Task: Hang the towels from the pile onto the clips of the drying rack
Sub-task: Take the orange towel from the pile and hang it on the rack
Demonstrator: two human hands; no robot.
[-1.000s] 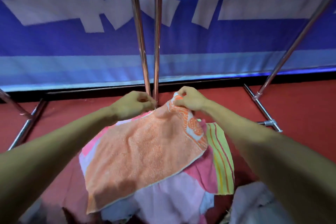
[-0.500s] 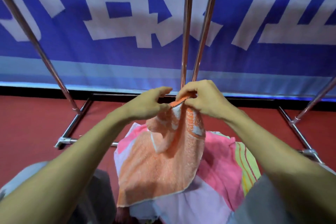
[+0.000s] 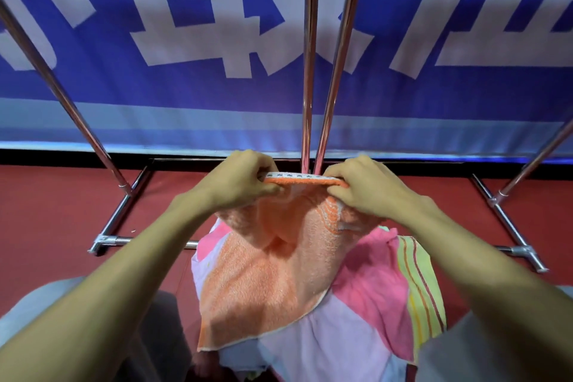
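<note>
Left hand (image 3: pixel 238 181) and right hand (image 3: pixel 369 187) each pinch the orange towel (image 3: pixel 269 270) by its top edge, stretched between them above the pile (image 3: pixel 372 282). Large white characters on the far blue banner (image 3: pixel 192 93) are cropped, unreadable.

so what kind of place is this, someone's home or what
Probably not a home: more likely an indoor hall or staged work area. A large blue banner with big white characters hangs behind a metal drying rack, and the floor is a plain red surface.
</note>
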